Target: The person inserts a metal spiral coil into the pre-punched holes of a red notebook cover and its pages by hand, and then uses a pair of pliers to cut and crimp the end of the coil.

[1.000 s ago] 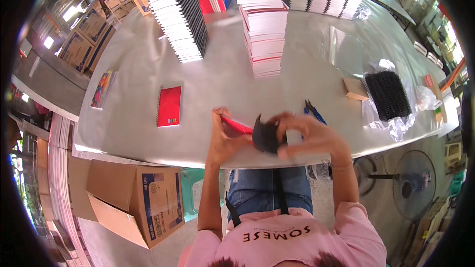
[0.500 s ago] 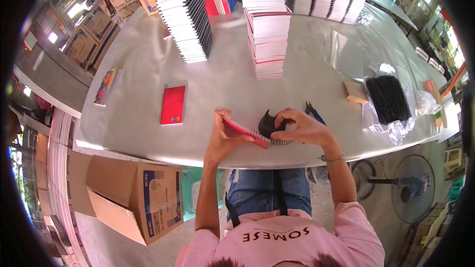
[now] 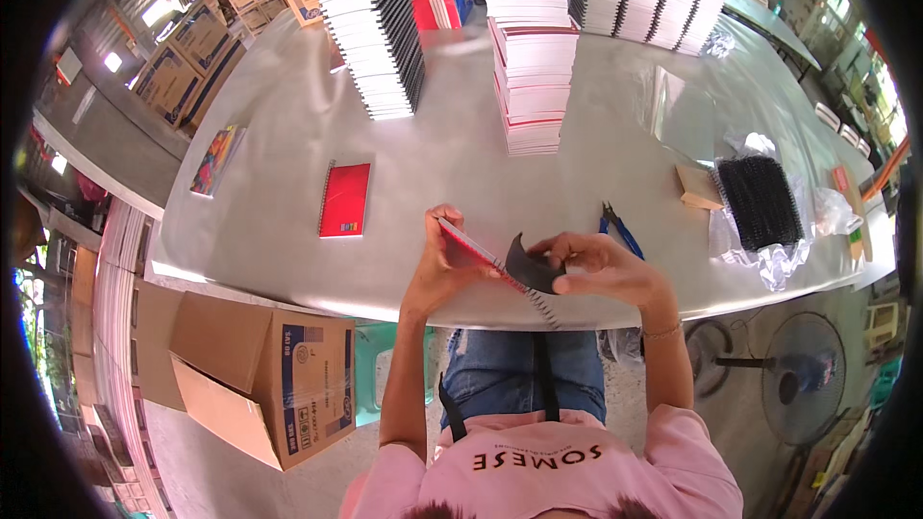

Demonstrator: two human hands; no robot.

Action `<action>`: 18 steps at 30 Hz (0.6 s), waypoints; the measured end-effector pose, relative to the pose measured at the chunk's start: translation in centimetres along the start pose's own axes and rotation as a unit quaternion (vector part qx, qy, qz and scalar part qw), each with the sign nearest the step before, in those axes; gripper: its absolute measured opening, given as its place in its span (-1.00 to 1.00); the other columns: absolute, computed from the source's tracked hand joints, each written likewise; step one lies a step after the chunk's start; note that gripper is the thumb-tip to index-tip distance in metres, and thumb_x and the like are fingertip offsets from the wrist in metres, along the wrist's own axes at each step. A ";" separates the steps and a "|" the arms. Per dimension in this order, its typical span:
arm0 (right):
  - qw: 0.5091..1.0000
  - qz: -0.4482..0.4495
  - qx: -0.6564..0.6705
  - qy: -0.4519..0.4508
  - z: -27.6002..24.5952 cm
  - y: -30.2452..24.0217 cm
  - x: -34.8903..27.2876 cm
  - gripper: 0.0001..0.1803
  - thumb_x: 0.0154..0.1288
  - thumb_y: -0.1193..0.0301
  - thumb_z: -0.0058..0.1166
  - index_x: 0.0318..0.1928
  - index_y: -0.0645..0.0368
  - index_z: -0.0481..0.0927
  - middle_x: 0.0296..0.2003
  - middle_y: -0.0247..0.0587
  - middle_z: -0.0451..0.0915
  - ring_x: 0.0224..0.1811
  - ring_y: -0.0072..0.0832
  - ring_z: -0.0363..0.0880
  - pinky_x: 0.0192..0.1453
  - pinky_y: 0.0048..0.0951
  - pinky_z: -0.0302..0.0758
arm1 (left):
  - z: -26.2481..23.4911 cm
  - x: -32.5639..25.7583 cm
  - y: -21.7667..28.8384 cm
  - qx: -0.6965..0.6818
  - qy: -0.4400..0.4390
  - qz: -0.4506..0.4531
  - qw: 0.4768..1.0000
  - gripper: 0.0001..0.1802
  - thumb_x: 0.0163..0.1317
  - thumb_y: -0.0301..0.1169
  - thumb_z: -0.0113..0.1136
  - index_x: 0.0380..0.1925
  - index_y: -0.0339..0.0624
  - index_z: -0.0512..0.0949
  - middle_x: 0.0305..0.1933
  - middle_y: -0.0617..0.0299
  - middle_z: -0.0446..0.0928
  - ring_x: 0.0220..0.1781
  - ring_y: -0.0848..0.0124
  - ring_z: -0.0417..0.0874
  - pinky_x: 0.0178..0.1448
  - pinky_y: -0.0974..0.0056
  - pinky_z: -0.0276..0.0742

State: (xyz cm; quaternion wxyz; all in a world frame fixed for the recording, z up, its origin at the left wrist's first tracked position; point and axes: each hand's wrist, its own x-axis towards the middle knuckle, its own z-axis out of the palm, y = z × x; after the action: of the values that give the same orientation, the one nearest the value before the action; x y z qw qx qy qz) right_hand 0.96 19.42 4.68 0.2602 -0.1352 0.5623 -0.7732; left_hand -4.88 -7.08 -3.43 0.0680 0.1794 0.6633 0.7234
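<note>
Head view: my left hand [image 3: 440, 267] is clamped on a thin red-covered notebook with white pages [image 3: 468, 246], tilted over the near edge of the grey sheet-covered table [image 3: 269, 149]. A slim dark wire coil [image 3: 544, 308] runs along its spine edge and sticks out past the end nearest me. My right hand [image 3: 611, 269] has thumb and fingers closed on a dark, curved, crescent-shaped piece [image 3: 535, 271] right by the spine; can't tell whether it touches the coil.

Handling, my judgement: keep the left pinch firm so pages stay square and holes line up. Hold the free coil in line with the spine; let it sag and it likely snags or skips a hole. Light, even contact from the dark piece; too much pressure could bend the wire.

Blue-handled pliers [image 3: 623, 234] lie just beyond my right hand. Closed red spiral notebook [image 3: 346, 200] sits off to the left.
</note>
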 end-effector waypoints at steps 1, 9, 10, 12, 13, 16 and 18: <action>1.000 -0.004 0.000 -0.002 0.5 -0.1 -0.1 -0.64 0.20 0.24 0.40 -0.20 0.22 0.58 0.03 -0.20 0.59 0.06 -0.52 0.48 0.18 -0.50 0.37 | 0.0 -0.1 0.0 0.008 -0.002 0.003 1.000 0.01 -0.36 -0.53 0.70 0.06 -0.02 0.16 -0.07 0.32 0.17 0.05 0.44 0.27 0.23 0.33 0.29; 0.963 0.024 -0.255 0.081 1.0 -0.9 1.3 -0.63 0.19 0.24 0.41 -0.21 0.25 0.57 0.21 -0.06 0.51 0.17 -0.46 0.44 0.34 -0.39 0.28 | -0.2 0.1 -0.3 0.008 -0.007 0.040 0.999 -0.07 -0.35 -0.58 0.66 -0.05 0.01 0.15 -0.12 0.31 0.16 -0.01 0.44 0.29 0.15 0.35 0.29; 0.992 0.011 -0.125 0.032 0.4 -0.4 0.8 -0.63 0.18 0.24 0.42 -0.21 0.26 0.57 0.21 -0.06 0.51 0.18 -0.45 0.44 0.34 -0.38 0.28 | -0.2 0.1 -0.2 0.004 -0.006 0.031 0.999 -0.07 -0.35 -0.59 0.66 -0.05 0.01 0.15 -0.11 0.31 0.17 -0.01 0.44 0.29 0.15 0.35 0.30; 0.998 -0.033 -0.037 -0.036 0.9 -0.3 0.6 -0.64 0.17 0.28 0.43 -0.20 0.25 0.58 0.21 -0.06 0.51 0.22 -0.43 0.42 0.36 -0.38 0.27 | 0.0 0.1 0.0 -0.004 -0.004 0.009 1.000 -0.08 -0.34 -0.60 0.64 -0.05 0.01 0.15 -0.11 0.31 0.17 -0.01 0.43 0.29 0.15 0.35 0.30; 0.998 -0.033 -0.023 -0.050 0.9 -0.2 0.5 -0.65 0.17 0.29 0.43 -0.20 0.25 0.58 0.21 -0.07 0.51 0.22 -0.44 0.42 0.36 -0.38 0.26 | 0.0 0.0 -0.2 -0.003 -0.005 0.005 1.000 -0.08 -0.34 -0.60 0.64 -0.05 0.01 0.15 -0.12 0.31 0.17 -0.02 0.43 0.29 0.15 0.35 0.30; 0.999 -0.017 -0.044 -0.023 0.8 -0.4 0.9 -0.67 0.16 0.31 0.43 -0.22 0.23 0.59 0.19 -0.09 0.52 0.22 -0.45 0.42 0.38 -0.37 0.24 | 0.1 0.1 -0.6 0.001 -0.007 0.011 1.000 -0.09 -0.33 -0.60 0.62 -0.04 0.00 0.15 -0.12 0.31 0.17 -0.02 0.43 0.30 0.14 0.35 0.30; 0.987 0.017 -0.138 0.077 1.3 -0.5 1.8 -0.68 0.15 0.31 0.44 -0.24 0.22 0.59 0.16 -0.10 0.54 0.22 -0.46 0.42 0.40 -0.38 0.22 | -0.1 0.3 -0.3 0.011 -0.004 0.033 0.999 -0.09 -0.33 -0.60 0.61 -0.03 -0.01 0.15 -0.12 0.30 0.16 -0.03 0.42 0.29 0.13 0.35 0.30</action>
State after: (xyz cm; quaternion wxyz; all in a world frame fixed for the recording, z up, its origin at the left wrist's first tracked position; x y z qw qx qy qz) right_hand 0.00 17.56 5.47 0.2081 -0.0998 0.6841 -0.6919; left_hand -5.20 -7.05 -3.71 0.0451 0.2047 0.6644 0.7174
